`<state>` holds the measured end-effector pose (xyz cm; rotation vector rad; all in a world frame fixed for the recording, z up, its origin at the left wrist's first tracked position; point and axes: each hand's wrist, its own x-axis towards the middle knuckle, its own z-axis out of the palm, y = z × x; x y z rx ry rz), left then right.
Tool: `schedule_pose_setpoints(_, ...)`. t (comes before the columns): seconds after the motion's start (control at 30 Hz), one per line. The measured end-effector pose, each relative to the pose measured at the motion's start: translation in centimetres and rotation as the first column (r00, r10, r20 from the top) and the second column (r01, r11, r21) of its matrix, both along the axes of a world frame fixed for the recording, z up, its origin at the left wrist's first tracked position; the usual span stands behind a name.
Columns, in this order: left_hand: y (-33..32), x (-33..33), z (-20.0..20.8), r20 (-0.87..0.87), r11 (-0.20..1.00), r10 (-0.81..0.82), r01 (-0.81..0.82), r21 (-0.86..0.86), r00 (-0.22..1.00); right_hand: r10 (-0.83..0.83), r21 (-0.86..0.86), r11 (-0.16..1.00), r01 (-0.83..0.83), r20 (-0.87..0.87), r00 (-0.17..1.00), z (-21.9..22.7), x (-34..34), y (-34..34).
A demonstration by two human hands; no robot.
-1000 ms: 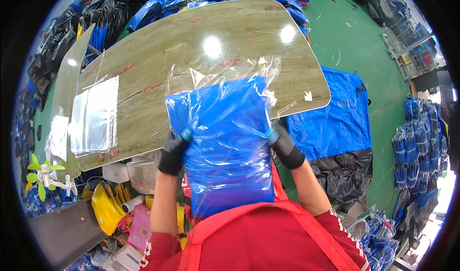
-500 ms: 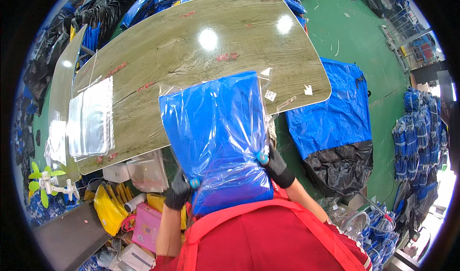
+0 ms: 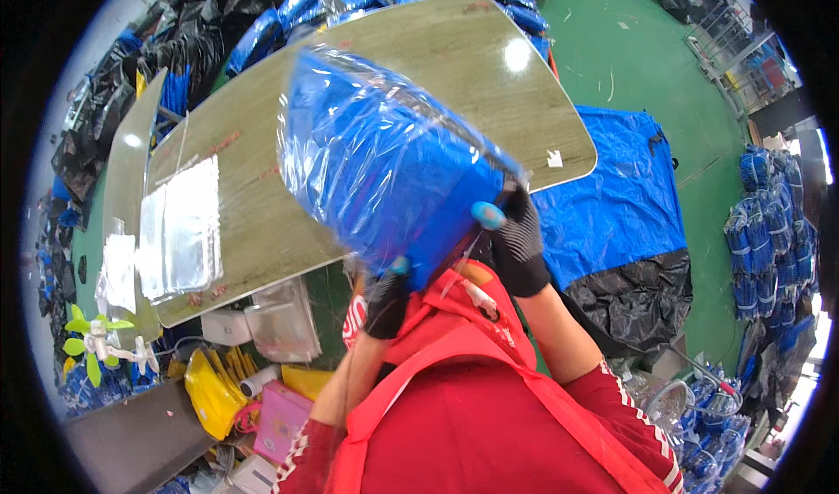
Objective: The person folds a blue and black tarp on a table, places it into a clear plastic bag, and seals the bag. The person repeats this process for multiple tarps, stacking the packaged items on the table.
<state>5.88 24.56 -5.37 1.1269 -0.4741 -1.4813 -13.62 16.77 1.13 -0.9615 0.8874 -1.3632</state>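
Observation:
Between my two gloved hands is a folded blue piece of fabric in a clear plastic bag (image 3: 376,153), tilted and blurred by motion above the table. My left hand (image 3: 384,302) grips its near lower corner, thumb on top. On the right edge my right hand (image 3: 517,240) is closed, its blue-tipped thumb pressed on the plastic. Both gloves are black and grey. The wood-patterned table (image 3: 524,100) lies beneath and beyond the package. A stack of flat clear plastic bags (image 3: 183,227) rests on the table's left part.
Right of the table, a large blue and black sheet (image 3: 620,205) lies on the green floor (image 3: 603,48). Bundled blue packs (image 3: 760,240) stand farther right. Blue packages (image 3: 367,0) are piled behind the table. A small green-bladed fan (image 3: 96,341) and yellow bags (image 3: 214,389) are at lower left.
The bagged blue fabric has swung up and away from my body, its far end now tilted left. Both hands have risen with it, the left one also shifting right.

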Motion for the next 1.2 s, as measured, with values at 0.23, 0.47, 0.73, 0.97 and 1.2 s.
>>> schedule_pose_setpoints(0.23, -3.2, 3.3, 15.2, 1.0, 0.62, -0.027, 0.785, 0.016, 0.001, 0.163, -0.349, 0.915, -0.201, -0.136, 0.977, 9.5, -3.7, -5.1)
schedule_pose_setpoints(0.47, -11.5, 6.2, 20.7, 0.937, 0.51, 0.336, 0.819, -0.264, 0.092, -0.345, -0.751, 0.387, -0.535, -0.656, 0.671, 17.5, -1.5, -7.3)
schedule_pose_setpoints(0.73, -13.5, 8.8, 19.1, 0.785, 0.787, 0.101, 0.434, -0.439, 0.611, -0.761, -0.917, 0.382, 0.116, -0.241, 0.603, 18.1, -2.1, -9.4)
schedule_pose_setpoints(0.97, -13.3, 7.5, 17.6, 0.725, 0.533, 0.644, 0.538, -0.653, 0.243, -0.149, -0.409, 0.893, 0.189, 0.127, 0.981, 14.4, 0.6, -9.7)
schedule_pose_setpoints(1.2, -12.3, 5.2, 21.2, 0.323, 0.607, 0.624, -0.181, -0.774, 0.712, -0.126, -0.126, 0.979, 0.162, 0.253, 0.959, 15.0, 3.1, -10.2)
